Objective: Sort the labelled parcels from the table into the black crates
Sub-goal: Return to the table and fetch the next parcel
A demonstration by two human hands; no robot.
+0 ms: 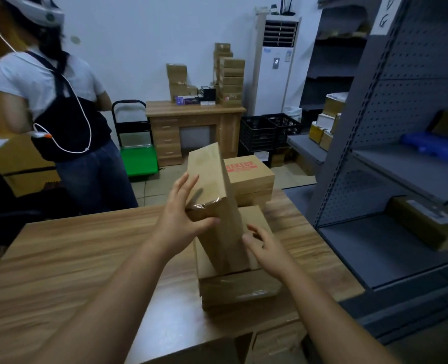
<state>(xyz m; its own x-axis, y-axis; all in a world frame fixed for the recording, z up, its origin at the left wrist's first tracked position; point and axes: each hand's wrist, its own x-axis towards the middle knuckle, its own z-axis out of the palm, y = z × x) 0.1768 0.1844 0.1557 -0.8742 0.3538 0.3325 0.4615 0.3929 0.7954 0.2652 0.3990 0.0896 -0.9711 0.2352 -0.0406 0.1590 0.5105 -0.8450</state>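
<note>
Nearest the camera, a flat carton [240, 291] lies on the table [67, 258], taped across its near face. On its top a tall parcel [219, 206] is stood on end and tilted, its upper end leaning away to the left; it seems to be tipped this way so that a face can be turned up and its label found, though no label can be made out from here. The parcel is held by the left hand [182, 210], thumb hooked under the taped corner and the other fingers spread flat up the side, a light steadying hold rather than a full grip. The right hand [266, 248] is kept just beside the parcel's lower right edge, fingers loosely spread and holding nothing; whether the fingertips touch the cardboard cannot be told. It is probably poised to catch the base. Behind, at the table's far edge, a printed box [249, 172] sits on a stack. Farther off, across the floor, the black crates [270, 131] stand by a desk [195, 127], well apart from the parcel, so a carry is still needed. A person [60, 106] stands at the left.
</note>
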